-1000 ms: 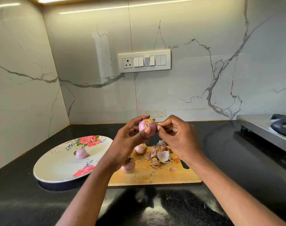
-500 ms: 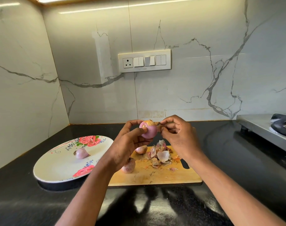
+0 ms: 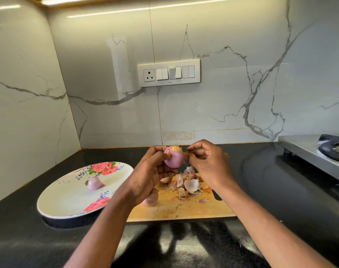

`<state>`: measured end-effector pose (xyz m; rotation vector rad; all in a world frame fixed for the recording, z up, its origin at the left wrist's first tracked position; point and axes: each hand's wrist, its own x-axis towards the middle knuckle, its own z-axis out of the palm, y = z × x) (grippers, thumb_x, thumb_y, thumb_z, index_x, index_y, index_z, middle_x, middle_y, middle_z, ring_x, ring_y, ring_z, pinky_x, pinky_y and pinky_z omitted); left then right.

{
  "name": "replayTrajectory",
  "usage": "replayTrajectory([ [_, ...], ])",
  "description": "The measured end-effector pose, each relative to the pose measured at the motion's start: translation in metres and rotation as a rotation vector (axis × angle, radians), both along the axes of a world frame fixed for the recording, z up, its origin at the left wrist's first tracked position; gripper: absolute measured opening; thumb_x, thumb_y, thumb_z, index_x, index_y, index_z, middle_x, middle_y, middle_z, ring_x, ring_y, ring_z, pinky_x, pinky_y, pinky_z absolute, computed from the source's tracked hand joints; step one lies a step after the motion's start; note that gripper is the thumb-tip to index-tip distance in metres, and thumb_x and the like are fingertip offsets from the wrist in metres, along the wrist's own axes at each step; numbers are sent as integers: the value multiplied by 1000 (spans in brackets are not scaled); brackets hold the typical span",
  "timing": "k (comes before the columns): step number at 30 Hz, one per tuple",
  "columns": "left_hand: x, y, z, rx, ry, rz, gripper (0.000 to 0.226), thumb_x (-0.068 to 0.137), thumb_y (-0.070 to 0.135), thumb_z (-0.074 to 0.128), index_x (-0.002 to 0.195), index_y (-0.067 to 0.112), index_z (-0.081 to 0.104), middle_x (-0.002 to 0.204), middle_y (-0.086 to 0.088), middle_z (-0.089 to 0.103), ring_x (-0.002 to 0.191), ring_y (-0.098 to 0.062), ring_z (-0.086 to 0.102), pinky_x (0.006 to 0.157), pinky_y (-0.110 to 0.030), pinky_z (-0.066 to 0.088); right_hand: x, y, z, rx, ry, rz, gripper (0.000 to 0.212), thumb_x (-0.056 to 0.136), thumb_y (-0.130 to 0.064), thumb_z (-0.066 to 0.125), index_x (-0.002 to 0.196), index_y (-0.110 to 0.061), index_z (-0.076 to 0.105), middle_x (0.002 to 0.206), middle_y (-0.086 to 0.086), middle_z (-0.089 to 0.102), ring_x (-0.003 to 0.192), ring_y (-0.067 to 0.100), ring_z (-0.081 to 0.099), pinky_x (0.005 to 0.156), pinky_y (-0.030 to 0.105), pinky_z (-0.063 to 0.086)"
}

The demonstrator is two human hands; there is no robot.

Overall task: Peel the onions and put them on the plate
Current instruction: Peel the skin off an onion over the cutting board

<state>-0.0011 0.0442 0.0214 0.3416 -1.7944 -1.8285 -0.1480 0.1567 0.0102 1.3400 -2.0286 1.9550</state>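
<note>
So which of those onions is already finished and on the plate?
The small peeled onion lying alone on the floral plate; the others are on the cutting board or in hand.

More pink flesh shows on the held onion (image 3: 174, 159) than before.

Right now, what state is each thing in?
Held onion: partly peeled, gripped by left hand.
Skin strip: pinched by right hand.
Plate: holds one peeled onion.
Cutting board: carries peels.
Two onions on the board: unpeeled, mostly hidden by the left hand.
</note>
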Motion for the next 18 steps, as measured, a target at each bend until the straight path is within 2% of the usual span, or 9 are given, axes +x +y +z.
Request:
replayTrajectory([
  [3,1,-1,1,25,10,34,45,90,28,59,129,5,52,122,-27,65,89,-23,69,84,-31,58,-2,1,3,-4,-103,134,16,93,-14,70,100,-28,71,92,-8,77,85,10,74,73,27,60],
  [6,1,-1,3,44,28,65,34,103,20,46,133,5,55,127,-27,64,93,-24,69,87,-33,58,-1,4,7,-9,-251,338,21,96,-20,69,116,-28,70,104,-3,76,98,12,73,74,25,59],
  [8,2,0,3,30,34,65,33,105,19,43,131,8,60,127,-23,66,94,-24,70,89,-33,58,2,5,8,4,-237,403,28,92,-26,72,120,-29,70,107,-4,76,99,9,72,74,24,58],
  [13,2,2,5,-19,32,53,35,106,19,41,131,24,65,129,-16,65,112,-37,68,98,-40,57,3,5,7,-39,-210,375,30,81,-23,82,110,-26,77,108,-6,76,96,10,72,82,27,58],
  [16,3,4,6,-30,33,26,36,99,33,52,132,26,66,129,-11,67,114,-35,68,100,-40,56,0,6,7,-69,-220,373,27,78,-19,83,104,-20,79,104,-5,78,103,10,71,92,28,55],
  [18,3,5,6,-54,27,10,43,90,36,62,132,27,65,126,-10,69,110,-30,70,94,-36,57,0,6,8,-97,-248,403,21,80,-12,81,101,-12,79,100,0,79,100,12,73,88,25,56],
])
